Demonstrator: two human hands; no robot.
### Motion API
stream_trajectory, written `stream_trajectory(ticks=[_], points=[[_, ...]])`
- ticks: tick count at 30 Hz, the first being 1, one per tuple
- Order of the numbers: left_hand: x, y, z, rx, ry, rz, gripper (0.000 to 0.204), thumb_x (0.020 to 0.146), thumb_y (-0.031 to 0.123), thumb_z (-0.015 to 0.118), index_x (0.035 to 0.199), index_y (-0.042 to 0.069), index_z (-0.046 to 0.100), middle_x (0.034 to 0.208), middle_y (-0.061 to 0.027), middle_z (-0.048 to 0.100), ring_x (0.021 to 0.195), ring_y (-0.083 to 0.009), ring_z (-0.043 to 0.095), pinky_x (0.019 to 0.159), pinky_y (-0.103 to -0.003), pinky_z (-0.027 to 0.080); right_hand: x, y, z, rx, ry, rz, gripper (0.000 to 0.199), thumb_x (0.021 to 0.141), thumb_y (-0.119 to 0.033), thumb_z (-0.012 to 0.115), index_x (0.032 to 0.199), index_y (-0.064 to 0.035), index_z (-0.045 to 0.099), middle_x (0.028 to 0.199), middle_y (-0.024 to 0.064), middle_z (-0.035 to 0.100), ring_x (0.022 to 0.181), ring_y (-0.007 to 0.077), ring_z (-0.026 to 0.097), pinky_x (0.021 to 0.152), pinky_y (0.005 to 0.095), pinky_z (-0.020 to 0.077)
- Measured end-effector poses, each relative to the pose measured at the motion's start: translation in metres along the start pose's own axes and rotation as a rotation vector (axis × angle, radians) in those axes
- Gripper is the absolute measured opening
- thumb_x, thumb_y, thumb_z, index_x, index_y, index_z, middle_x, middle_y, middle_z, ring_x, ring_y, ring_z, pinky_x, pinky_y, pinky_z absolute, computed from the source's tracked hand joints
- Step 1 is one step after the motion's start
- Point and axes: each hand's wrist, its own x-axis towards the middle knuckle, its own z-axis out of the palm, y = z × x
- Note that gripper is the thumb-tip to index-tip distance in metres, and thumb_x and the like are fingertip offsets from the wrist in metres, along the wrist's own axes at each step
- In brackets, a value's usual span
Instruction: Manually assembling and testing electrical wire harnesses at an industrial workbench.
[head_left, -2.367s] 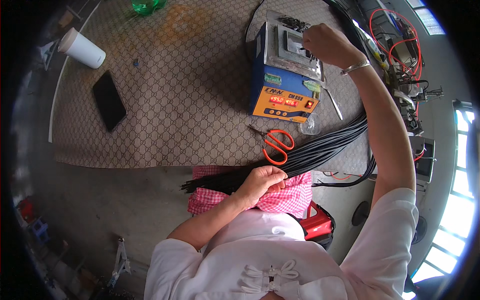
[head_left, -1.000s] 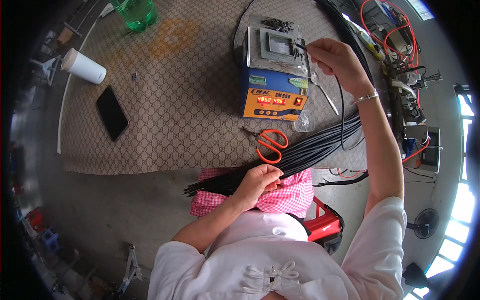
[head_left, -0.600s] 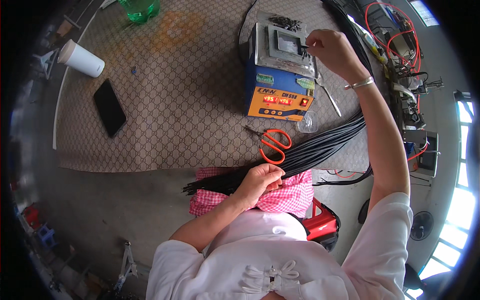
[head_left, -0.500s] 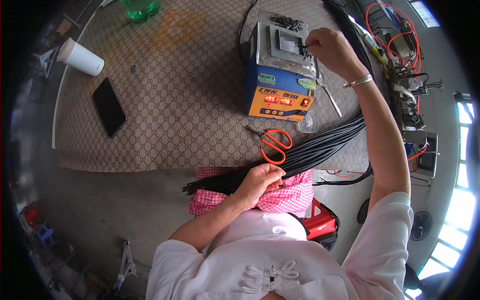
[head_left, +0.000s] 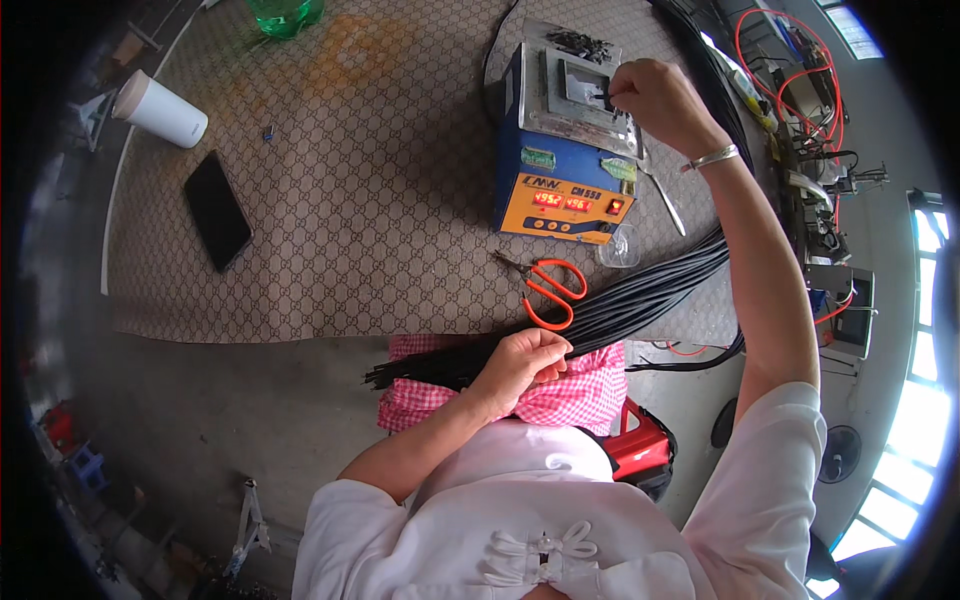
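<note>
Patterned brown matting (head_left: pixel 380 200) covers the workbench, where a seated person's left hand (head_left: pixel 520 365) clenches a bundle of black cables (head_left: pixel 620 305) across the lap at six o'clock, keeping the ends gathered. At one o'clock, the right hand (head_left: pixel 660 100) pinches what appears to be a single cable end onto the metal plate of a blue-and-orange bench machine (head_left: pixel 565 160). Orange-handled scissors (head_left: pixel 548 285) lie within reach.

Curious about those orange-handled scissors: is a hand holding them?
No, the orange-handled scissors lie untouched on the patterned mat.
</note>
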Motion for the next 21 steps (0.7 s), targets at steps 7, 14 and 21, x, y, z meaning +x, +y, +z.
stream_trajectory(ticks=[7, 14, 21], points=[[-0.002, 0.0, 0.003, -0.022, 0.006, 0.014, 0.014, 0.087, 0.015, 0.052, 0.092, 0.004, 0.058, 0.076, 0.0006, 0.056, 0.067, -0.0039, 0.051, 0.064, -0.018, 0.043, -0.003, 0.0, -0.004, 0.02, 0.037, -0.039, 0.012, 0.068, -0.011, 0.059, 0.076, -0.0037, 0.064, 0.073, 0.0136, 0.062, 0.07, 0.0283, 0.061, 0.064, 0.036, 0.0477], [-0.012, 0.006, 0.012, 0.003, -0.08, 0.009, 0.013, 0.086, 0.012, 0.053, 0.091, 0.001, 0.057, 0.075, -0.0016, 0.055, 0.067, -0.005, 0.052, 0.06, -0.016, 0.043, -0.039, -0.006, -0.022, 0.57, -0.043, 0.217, 0.013, 0.075, -0.011, 0.062, 0.081, 0.0008, 0.064, 0.059, 0.0027, 0.055, 0.048, 0.0073, 0.048, 0.044, 0.0218, 0.0373], [-0.014, 0.038, 0.032, 0.003, -0.023, 0.198, 0.014, 0.087, 0.013, 0.051, 0.095, 0.003, 0.057, 0.076, -0.001, 0.055, 0.068, -0.0065, 0.051, 0.064, -0.019, 0.042, -0.124, -0.011, -0.001, 1.687, -0.091, 0.364, 0.012, 0.082, -0.012, 0.06, 0.087, -0.0015, 0.059, 0.067, -0.0019, 0.052, 0.054, 0.006, 0.043, 0.049, 0.018, 0.0327]])
